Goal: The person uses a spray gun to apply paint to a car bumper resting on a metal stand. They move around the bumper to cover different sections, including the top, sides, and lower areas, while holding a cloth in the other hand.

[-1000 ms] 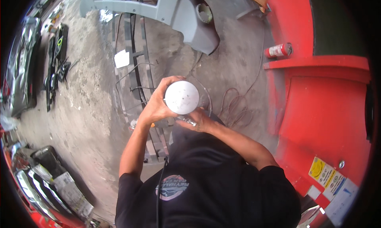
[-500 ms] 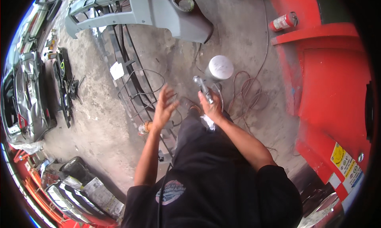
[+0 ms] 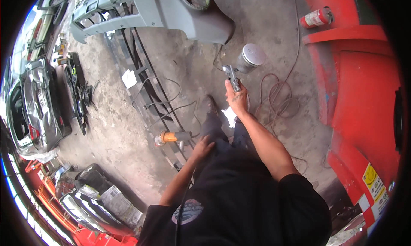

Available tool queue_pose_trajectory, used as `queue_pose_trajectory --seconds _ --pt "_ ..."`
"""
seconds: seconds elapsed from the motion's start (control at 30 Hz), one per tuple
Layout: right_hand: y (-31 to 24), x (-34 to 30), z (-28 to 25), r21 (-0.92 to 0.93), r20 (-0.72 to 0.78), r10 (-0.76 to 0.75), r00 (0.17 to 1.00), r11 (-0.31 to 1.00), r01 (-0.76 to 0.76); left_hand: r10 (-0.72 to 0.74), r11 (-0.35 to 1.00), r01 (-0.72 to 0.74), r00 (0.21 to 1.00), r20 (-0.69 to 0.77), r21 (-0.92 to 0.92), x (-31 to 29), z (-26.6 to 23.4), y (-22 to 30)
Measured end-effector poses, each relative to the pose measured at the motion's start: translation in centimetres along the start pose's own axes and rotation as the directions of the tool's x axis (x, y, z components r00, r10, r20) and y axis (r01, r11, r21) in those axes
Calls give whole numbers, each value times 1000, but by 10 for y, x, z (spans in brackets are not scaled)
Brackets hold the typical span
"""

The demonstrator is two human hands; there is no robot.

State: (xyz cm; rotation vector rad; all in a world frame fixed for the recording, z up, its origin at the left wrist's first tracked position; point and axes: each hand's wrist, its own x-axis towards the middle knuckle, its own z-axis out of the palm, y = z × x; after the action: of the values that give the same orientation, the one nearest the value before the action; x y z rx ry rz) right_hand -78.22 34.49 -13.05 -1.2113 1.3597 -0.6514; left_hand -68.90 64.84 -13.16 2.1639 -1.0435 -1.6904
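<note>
My right hand is wrapped round the handle of a silver spray gun, held out in front of me. A round metal paint cup with a pale lid sits on the gun, tilted to the right. Just below that hand hangs a crumpled white cloth; I cannot make out what holds it. My left hand lies at my left thigh, fingers loosely stretched and nothing visible in them. Close to it, an orange and black angle grinder rests on a metal frame.
A grey bumper lies across the far end of the frame. Red vehicle panels stand to the right, with a fire extinguisher above. Coiled hose and a black cable trail across the floor. Removed car parts line the left.
My left hand has dropped from in front of me to my thigh. My right hand has moved the spray gun forward and a little right, and its cup now tilts, showing its side.
</note>
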Motion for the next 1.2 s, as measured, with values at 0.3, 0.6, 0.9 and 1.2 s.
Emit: queue_pose_trajectory --seconds 0.3,0.6,0.9,1.2 --pt "55 29 41 38 -137 31 990 999 -26 -320 892 191 908 272 410 64 2 -30" --pt "132 65 95 41 -397 98 913 995 -89 -407 816 244 886 222 524 105 41 -70" --pt "62 44 157 108 -12 68 998 992 -67 -280 883 228 958 70 411 90 85 -95" --pt "99 38 127 137 -75 75 994 988 -64 -148 944 147 989 -20 294 83 95 -112"
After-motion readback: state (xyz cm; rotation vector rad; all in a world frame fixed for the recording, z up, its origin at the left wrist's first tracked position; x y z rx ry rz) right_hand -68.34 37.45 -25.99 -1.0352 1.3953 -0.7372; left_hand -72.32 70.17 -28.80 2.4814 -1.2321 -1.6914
